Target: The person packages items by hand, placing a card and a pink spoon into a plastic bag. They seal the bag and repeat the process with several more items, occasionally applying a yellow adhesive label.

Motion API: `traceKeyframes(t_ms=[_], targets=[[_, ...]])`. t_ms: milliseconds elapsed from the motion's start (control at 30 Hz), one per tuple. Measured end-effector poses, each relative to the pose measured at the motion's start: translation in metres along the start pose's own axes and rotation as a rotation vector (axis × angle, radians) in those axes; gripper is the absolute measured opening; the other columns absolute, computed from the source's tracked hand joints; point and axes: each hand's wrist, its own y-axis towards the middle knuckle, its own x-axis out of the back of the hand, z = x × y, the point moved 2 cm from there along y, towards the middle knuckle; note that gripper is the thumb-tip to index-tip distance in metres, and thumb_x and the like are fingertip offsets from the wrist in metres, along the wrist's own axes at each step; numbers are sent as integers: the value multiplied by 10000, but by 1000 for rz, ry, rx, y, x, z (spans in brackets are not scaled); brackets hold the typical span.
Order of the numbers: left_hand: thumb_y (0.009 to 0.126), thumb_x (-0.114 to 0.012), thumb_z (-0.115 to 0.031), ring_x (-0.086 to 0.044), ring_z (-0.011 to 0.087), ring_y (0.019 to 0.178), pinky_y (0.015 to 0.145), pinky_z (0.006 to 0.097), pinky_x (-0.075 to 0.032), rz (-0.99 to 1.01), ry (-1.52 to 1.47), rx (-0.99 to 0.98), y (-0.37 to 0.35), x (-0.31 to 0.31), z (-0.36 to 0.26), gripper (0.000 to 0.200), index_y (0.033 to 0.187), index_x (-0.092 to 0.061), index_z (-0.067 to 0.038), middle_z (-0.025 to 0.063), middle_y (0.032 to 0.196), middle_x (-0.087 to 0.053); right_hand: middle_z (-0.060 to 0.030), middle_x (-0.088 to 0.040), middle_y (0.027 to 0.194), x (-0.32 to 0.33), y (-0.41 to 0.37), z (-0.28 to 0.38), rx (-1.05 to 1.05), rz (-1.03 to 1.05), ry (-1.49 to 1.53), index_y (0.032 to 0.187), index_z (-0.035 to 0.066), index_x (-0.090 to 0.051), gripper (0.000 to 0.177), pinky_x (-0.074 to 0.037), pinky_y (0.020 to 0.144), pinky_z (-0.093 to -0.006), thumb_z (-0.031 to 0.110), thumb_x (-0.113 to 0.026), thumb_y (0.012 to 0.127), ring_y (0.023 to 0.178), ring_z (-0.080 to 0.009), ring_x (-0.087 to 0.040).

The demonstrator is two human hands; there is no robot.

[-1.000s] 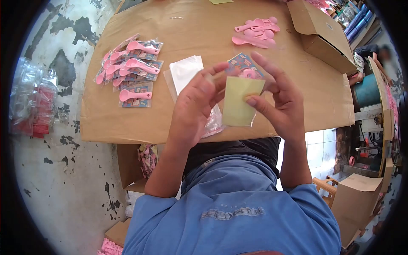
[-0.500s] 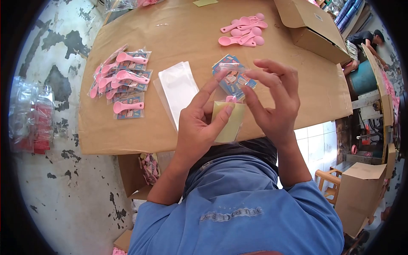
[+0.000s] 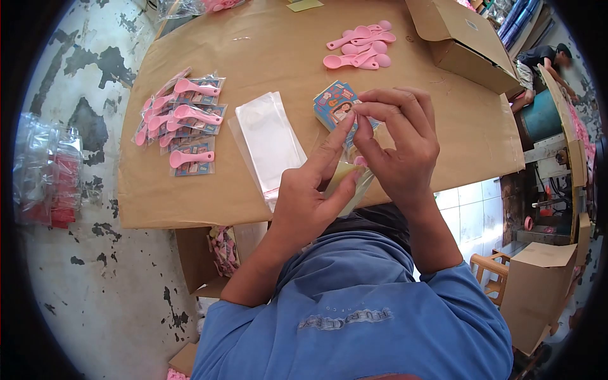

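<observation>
My left hand [image 3: 310,193] grips a small clear plastic bag [image 3: 364,187], thumb in front. Inside the bag are a card with its pale yellow side [image 3: 342,174] showing and a pink measuring spoon [image 3: 360,161], mostly hidden. My right hand [image 3: 405,142] pinches the bag's upper end, where its fingertips meet my left index finger. Just beyond lies a stack of blue printed cards [image 3: 332,104], partly covered by my fingers. To the left of my hands is a stack of empty clear bags [image 3: 269,130].
Bagged pink spoons with cards [image 3: 193,158] are heaped at the table's left. Loose pink spoons [image 3: 361,61] lie at the far side, beside a cardboard box [image 3: 472,63]. A yellowish card [image 3: 305,5] sits at the far edge. Another person [image 3: 544,60] bends down at far right.
My right hand has moved left and closed its fingertips on the bag's top, where before they were apart. The bag has tilted and shifted slightly right.
</observation>
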Motion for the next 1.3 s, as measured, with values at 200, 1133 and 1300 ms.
traceKeyframes(t_ms=[200, 1133, 1300], targets=[[1020, -649, -20, -652, 30, 879, 750, 182, -481, 42, -110, 22, -2, 2, 9, 632, 1609, -421, -10, 88, 930, -787, -98, -747, 1051, 10, -1, -10, -245, 36, 243, 973, 20, -738, 174, -559, 883, -350, -41, -754, 810, 1012, -238, -706], [1052, -656, -58, -724, 145, 1048, 889, 271, -582, -209, -538, -37, 1, 18, 17, 235, 1255, -682, 57, 155, 1160, -768, -18, -729, 1038, 8, -28, -2, -740, 289, 1032, 1153, -9, -717, 147, -511, 798, -224, 74, -693, 1033, 908, -55, -654], [1032, -661, -23, -752, 169, 945, 850, 288, -602, -241, -533, -64, 0, 14, 7, 191, 1200, -695, 60, 162, 1038, -785, -81, -740, 1090, 19, -25, -5, -671, 253, 1089, 1136, -11, -747, 151, -540, 870, -248, -31, -662, 1013, 1015, -115, -685]])
